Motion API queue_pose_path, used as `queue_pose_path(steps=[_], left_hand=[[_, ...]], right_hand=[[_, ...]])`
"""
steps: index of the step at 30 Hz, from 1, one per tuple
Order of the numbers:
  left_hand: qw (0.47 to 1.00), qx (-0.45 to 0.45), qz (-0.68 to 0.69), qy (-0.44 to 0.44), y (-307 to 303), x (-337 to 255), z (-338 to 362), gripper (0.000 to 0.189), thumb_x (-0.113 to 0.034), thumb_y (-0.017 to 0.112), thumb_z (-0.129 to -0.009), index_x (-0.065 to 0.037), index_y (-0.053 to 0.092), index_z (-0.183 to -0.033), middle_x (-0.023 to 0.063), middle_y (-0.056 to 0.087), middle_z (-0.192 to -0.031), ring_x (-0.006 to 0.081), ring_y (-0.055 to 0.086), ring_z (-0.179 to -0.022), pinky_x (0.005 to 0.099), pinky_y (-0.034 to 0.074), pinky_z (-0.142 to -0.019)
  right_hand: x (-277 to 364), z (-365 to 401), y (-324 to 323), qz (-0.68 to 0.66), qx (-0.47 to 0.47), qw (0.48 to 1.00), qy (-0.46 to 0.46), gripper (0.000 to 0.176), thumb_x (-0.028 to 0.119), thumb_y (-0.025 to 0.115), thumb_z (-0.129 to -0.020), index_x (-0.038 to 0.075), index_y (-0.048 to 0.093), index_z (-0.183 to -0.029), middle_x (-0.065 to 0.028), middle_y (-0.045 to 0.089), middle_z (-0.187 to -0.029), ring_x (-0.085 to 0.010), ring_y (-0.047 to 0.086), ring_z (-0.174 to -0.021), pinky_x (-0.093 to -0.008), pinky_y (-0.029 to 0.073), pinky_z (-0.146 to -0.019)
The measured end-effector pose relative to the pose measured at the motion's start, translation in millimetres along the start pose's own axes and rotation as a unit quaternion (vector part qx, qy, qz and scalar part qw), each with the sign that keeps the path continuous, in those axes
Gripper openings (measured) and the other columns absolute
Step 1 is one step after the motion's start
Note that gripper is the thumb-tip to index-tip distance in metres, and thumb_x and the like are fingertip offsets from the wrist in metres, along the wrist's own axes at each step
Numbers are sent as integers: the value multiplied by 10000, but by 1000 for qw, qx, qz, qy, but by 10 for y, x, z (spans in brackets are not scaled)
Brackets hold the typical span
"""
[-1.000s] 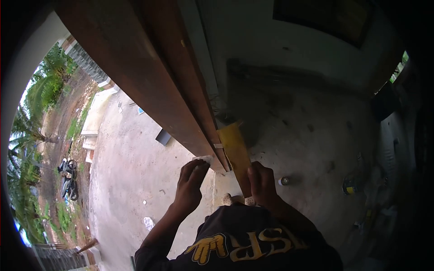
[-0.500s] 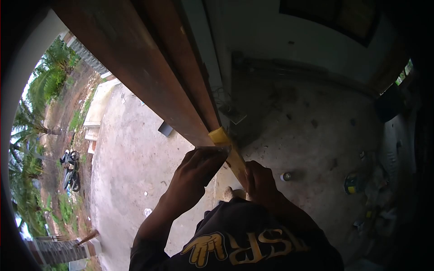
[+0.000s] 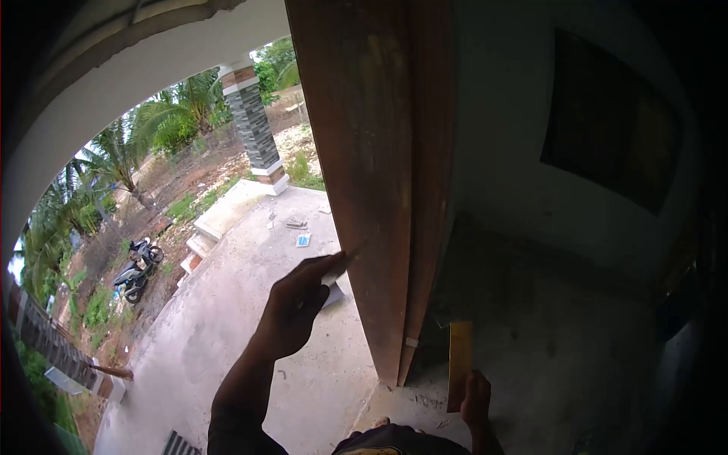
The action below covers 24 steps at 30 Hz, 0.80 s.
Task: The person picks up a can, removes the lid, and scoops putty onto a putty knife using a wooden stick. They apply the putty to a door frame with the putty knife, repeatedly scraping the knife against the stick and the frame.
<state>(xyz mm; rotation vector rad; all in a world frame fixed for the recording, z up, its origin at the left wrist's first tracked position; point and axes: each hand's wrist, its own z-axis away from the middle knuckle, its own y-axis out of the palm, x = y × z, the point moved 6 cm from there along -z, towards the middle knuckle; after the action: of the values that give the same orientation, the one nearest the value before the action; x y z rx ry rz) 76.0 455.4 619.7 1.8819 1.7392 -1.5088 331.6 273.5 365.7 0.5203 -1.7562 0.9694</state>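
A tall brown wooden door frame rises in front of me. My left hand is raised at its left edge, fingers closed on a thin, flat scraper whose tip overlaps the wood; most of the tool is hidden by the hand. Lower down on the right, my right hand grips a flat yellow board by its lower end and keeps it upright, apart from the frame.
Concrete floor runs outside to the left. A stone-clad pillar, a parked motorbike and palm trees stand beyond. Small debris and a blue-and-white packet lie on the floor. To the right is a dim room with a dark wall panel.
My view has lifted toward the upper frame. The left hand has left the yellow board and moved up to the wood; the right hand with the board has moved right and down.
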Motion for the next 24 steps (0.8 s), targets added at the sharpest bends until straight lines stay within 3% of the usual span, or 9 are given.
queue_pose_path(steps=[4, 8, 9, 12, 13, 16, 19, 22, 24], left_hand=[[850, -206, -344, 341, -753, -1096, -768, 613, 202, 449, -768, -100, 545, -1293, 144, 572, -1248, 298, 568, -1142, 383, 503, -890], [693, -250, -497, 458, -1211, -1676, -1544, 496, 150, 477, -721, -77, 607, -1142, 106, 624, -1145, 297, 587, -1064, 416, 455, -925], [709, -248, -491, 440, -1338, -1739, -1747, 423, 97, 498, -750, -80, 612, -1116, 91, 640, -1111, 282, 592, -1049, 414, 422, -980], [670, -268, -472, 507, -1331, -1783, -2019, 606, 183, 462, -685, -82, 587, -1215, 152, 614, -1178, 339, 601, -1044, 422, 499, -895], [727, -257, -412, 485, -1186, -1679, -1983, 592, 166, 468, -699, -84, 587, -1222, 152, 607, -1180, 342, 586, -1077, 422, 502, -915], [752, -259, -420, 437, -722, -826, -1606, 474, 26, 596, -751, -83, 608, -1212, 141, 552, -1277, 331, 539, -1173, 416, 495, -951], [794, -167, -458, 363, -443, -47, -995, 441, -28, 599, -788, -99, 609, -1223, 132, 572, -1255, 306, 516, -1213, 419, 469, -991], [805, -138, -422, 394, -726, -567, -995, 471, 61, 543, -782, -87, 599, -1225, 121, 579, -1252, 302, 515, -1214, 415, 475, -986], [787, -210, -407, 412, -1123, -1366, -1342, 585, 174, 447, -738, -104, 592, -1233, 97, 596, -1240, 280, 536, -1194, 397, 481, -982]], right_hand=[[-60, -51, -141, -77, -76, 993, -43, 375, 289, 392, -976, -22, 509, -799, -106, 512, -681, -163, 469, -659, -348, 380, -595], [169, -68, -345, -98, -78, 991, -43, 427, 386, 440, -992, 42, 466, -740, -3, 419, -673, -133, 390, -646, -325, 344, -551], [97, -62, -386, -94, -82, 992, -35, 433, 390, 435, -994, 41, 463, -739, -9, 414, -668, -133, 386, -648, -326, 343, -552], [-126, -46, -460, -58, -100, 993, -25, 443, 400, 426, -995, 44, 455, -733, -7, 401, -660, -130, 381, -651, -326, 339, -551], [-185, -23, -444, -44, -108, 993, -23, 445, 402, 424, -994, 45, 452, -730, -3, 397, -658, -129, 380, -653, -326, 337, -550], [-395, 57, -425, -49, -107, 993, 8, 444, 407, 436, -988, 45, 455, -733, 11, 401, -667, -123, 380, -656, -320, 339, -550], [-281, 124, -319, -106, -95, 989, 42, 430, 414, 453, -981, 64, 448, -729, 32, 411, -683, -116, 381, -661, -301, 335, -550], [-216, 104, -250, -131, -77, 988, 41, 415, 397, 445, -988, 80, 437, -719, 41, 400, -682, -106, 371, -654, -290, 322, -544], [-97, 83, -209, -125, -68, 990, 17, 411, 385, 441, -991, 78, 440, -717, 40, 395, -676, -105, 369, -652, -293, 320, -543]])
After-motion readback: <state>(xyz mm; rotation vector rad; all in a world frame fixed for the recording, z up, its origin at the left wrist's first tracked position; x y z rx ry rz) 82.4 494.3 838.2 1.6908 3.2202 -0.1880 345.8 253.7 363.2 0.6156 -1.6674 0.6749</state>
